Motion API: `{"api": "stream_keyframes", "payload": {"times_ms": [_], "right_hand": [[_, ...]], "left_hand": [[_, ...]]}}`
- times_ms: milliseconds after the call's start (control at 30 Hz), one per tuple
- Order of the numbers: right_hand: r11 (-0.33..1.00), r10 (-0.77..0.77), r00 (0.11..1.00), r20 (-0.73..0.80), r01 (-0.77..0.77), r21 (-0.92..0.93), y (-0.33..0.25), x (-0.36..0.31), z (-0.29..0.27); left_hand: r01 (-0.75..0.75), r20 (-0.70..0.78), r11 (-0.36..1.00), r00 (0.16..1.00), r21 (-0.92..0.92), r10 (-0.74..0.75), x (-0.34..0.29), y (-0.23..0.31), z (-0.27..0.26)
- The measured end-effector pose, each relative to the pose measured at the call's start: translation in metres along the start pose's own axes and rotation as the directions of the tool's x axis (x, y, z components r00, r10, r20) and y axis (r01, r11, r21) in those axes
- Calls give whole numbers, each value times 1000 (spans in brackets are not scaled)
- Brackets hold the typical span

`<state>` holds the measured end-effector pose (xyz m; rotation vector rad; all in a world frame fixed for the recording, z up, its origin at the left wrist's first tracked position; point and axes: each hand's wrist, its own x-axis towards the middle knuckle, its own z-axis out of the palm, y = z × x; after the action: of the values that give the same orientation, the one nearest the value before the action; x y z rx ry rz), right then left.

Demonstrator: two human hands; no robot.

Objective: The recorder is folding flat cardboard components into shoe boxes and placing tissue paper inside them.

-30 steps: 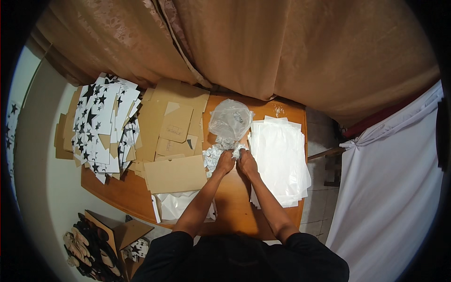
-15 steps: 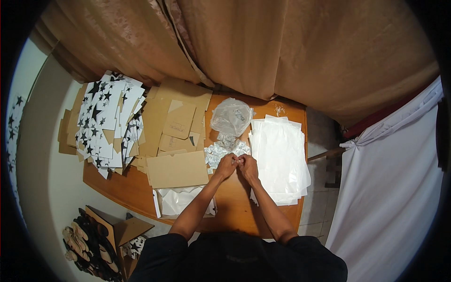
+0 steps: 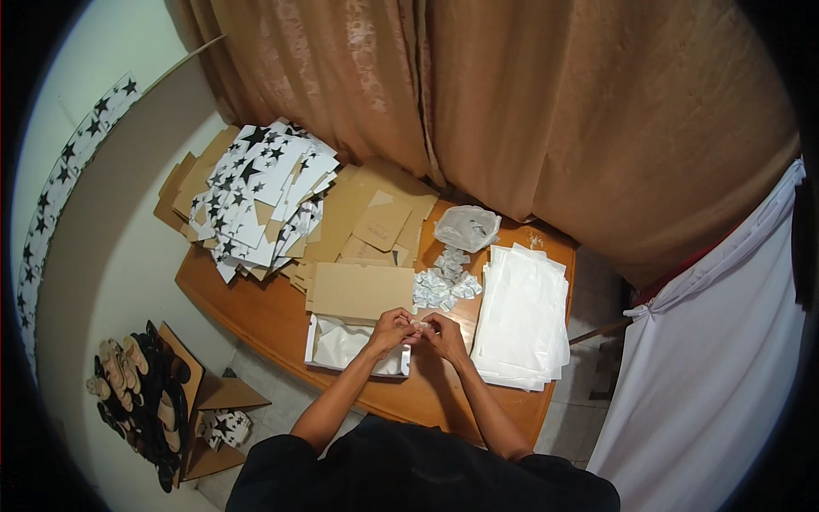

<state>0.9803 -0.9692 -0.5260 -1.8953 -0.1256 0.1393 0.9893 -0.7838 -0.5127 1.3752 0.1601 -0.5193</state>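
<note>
White cartons (image 3: 256,192) carry black stars, the flat cardboard (image 3: 375,218) is plain brown, the paper stack (image 3: 522,316) white, the curtain (image 3: 512,102) tan.

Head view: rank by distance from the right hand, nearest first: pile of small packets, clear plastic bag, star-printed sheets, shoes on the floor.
1. Pile of small packets: just beyond the right hand, mid-table.
2. Clear plastic bag: farther back, near the curtain.
3. Star-printed sheets: far left end of the table.
4. Shoes on the floor: off the table, lower left.
</note>
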Motion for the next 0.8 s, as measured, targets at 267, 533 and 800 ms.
{"api": "stream_keyframes", "payload": {"times_ms": [267,533,800], "right_hand": [[997,73,991,112,-76,24,-19,-7,79],[988,155,984,91,-152,-39,-22,-13,155],[978,124,986,-115,-141,-152,-35,-5,179]], "left_hand": [[5,-86,991,996,130,6,-40,-19,-80],[-124,-8,971,992,205,128,-44,-50,-156],[-312,247,818,945,484,214,-52,-19,-189]]}}
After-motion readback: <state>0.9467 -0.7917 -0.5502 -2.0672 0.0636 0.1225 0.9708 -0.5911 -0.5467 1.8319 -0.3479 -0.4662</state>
